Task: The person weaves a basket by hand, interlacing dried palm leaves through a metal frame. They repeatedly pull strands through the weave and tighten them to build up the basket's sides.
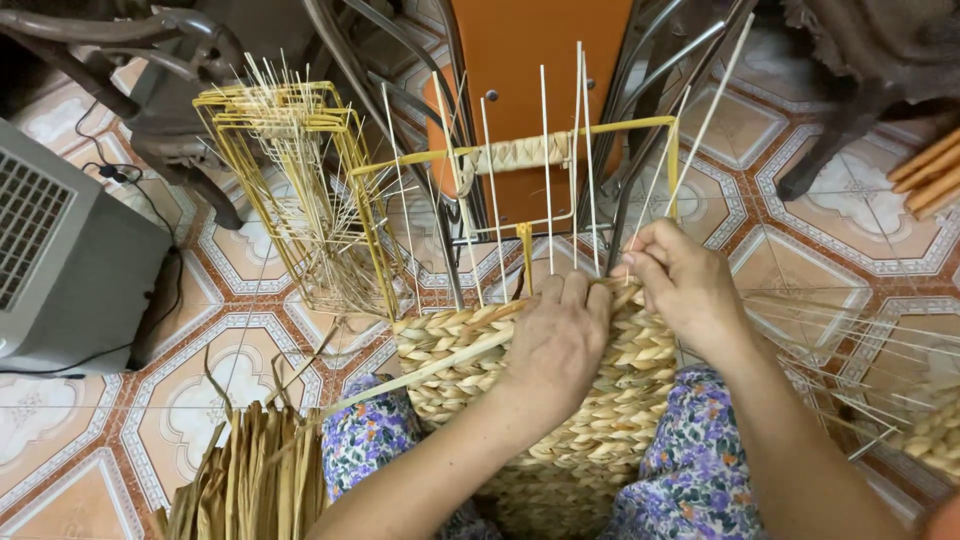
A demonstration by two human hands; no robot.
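Left hand [556,340] pressed flat, fingers together, on coarse braided straw basket [600,420]; right hand [685,285] pinching a thin pale upright rib [640,225]; yellow wire frame [620,127] above.

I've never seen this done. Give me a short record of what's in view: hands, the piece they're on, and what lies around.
left hand: pressed on the woven basket's top edge
right hand: pinching a thin white stake
woven basket: plaited straw on a yellow wire frame, held between the knees
beside it: empty yellow frame; dried leaf bundle; grey box
floor: patterned tiles
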